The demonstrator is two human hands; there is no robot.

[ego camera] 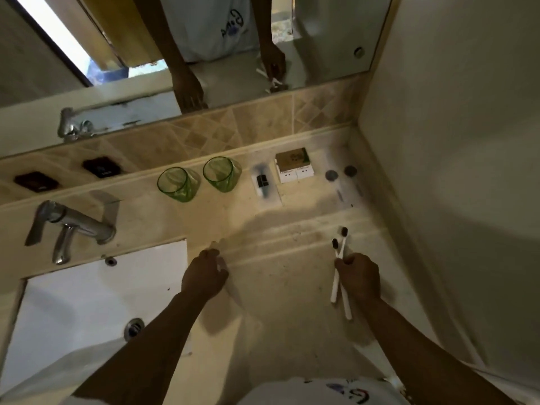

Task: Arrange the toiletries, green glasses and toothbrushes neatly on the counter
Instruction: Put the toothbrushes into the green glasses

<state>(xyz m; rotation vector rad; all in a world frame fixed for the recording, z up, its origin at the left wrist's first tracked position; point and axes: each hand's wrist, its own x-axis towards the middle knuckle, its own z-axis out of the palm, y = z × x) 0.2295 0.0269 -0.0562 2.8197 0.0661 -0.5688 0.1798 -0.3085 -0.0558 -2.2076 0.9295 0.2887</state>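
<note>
The right hand (361,277) is closed around two white toothbrushes (339,267), which cross each other in the grip; their dark heads point toward the wall and their handles stick out below the fist. The left hand (204,276) holds nothing, its fingers loosely curled, and it rests near the edge of the sink (87,302). At the back of the counter (277,287) two green glasses (178,184) stand side by side. To their right lie a small sachet (262,182), then two white boxes (293,165), then two round caps (340,173) near the corner.
</note>
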